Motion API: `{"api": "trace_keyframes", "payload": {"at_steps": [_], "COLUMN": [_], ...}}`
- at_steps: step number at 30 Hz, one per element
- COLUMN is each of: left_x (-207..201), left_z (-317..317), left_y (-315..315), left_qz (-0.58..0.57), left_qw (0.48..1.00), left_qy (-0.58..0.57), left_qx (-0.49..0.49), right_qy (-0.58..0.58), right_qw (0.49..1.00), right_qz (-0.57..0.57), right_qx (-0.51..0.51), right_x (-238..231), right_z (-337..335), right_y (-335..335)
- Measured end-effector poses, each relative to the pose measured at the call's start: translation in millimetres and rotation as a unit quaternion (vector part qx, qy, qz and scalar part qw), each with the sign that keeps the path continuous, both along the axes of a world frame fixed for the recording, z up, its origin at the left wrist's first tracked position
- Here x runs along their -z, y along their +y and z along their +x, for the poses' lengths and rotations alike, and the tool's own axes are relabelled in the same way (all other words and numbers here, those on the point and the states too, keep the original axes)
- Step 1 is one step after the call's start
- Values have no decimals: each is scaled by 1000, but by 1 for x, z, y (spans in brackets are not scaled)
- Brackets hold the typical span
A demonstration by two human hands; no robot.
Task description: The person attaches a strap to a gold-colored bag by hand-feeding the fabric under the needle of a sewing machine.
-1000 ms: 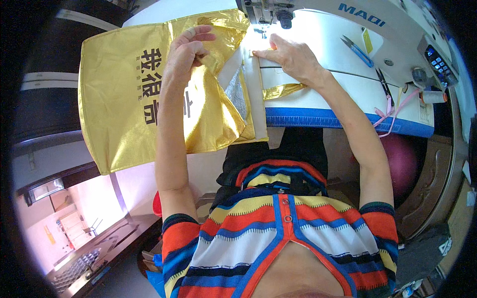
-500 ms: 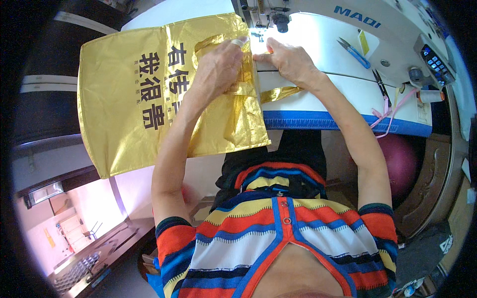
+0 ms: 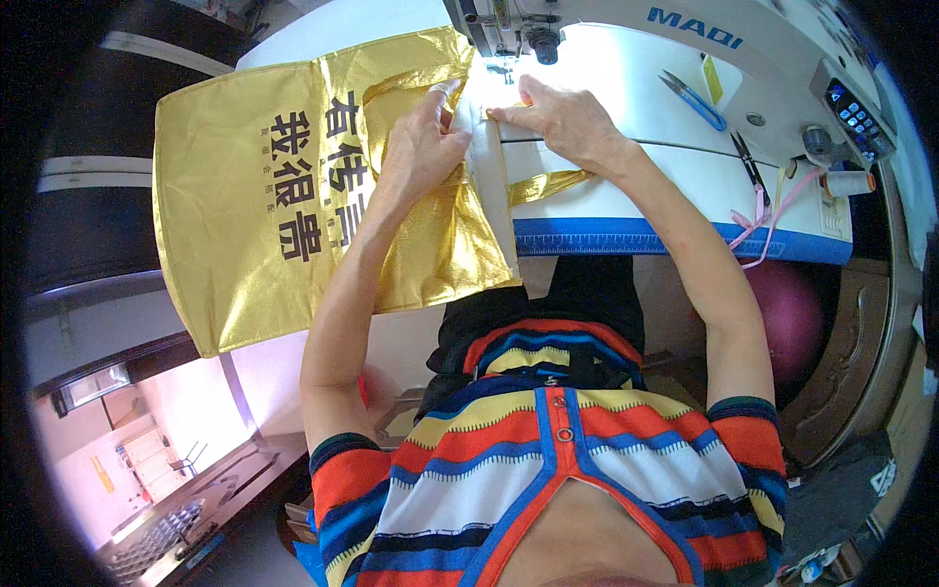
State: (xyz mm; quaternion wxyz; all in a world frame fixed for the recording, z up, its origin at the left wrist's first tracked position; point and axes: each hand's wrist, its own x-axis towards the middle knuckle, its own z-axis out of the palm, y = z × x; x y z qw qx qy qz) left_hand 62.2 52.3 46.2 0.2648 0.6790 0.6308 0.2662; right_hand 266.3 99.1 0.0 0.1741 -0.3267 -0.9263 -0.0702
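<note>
A gold bag [image 3: 230,196] with dark printed characters lies across the left of the sewing table, its open edge close to the presser foot [image 3: 501,70] of a white sewing machine [image 3: 665,34]. My left hand [image 3: 427,142] rests on the bag near its handle, fingers closed on the gold fabric. A pale strip of the bag's underside shows between my hands. My right hand [image 3: 567,122] is at the bag's right edge, index finger stretched across it and thumb near the needle area; the fingertips' grip is partly hidden. A gold strap [image 3: 548,186] loops out below my right wrist.
Blue-handled snips [image 3: 696,101], dark scissors [image 3: 749,161] with pink ribbon [image 3: 755,227] and a thread spool [image 3: 848,183] lie to the right. A blue measuring strip [image 3: 626,237] lines the table's front edge. The machine's control panel [image 3: 853,119] is at far right.
The bag's open edge has shifted slightly left and turned up, baring a pale strip. My left hand has moved a little down with its thumb now showing; my right hand has slid slightly left.
</note>
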Motion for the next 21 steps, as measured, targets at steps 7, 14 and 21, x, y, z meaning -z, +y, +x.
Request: {"api": "trace_keyframes", "payload": {"at_steps": [7,14,21], "left_x": [8,16,6], "left_z": [-10,-20,-19], "left_y": [10,9,-3], "left_qz": [-39,-73,-89], "left_qw": [998,992,984], "left_qy": [-14,-82,-129], "left_qx": [54,65,82], "right_qy": [4,-12,59], "right_qw": [1000,1000,998], "right_qz": [4,11,34], "right_qx": [3,10,-4], "right_x": [2,2,6], "right_z": [1,2,4], "right_y": [1,-1,-1]}}
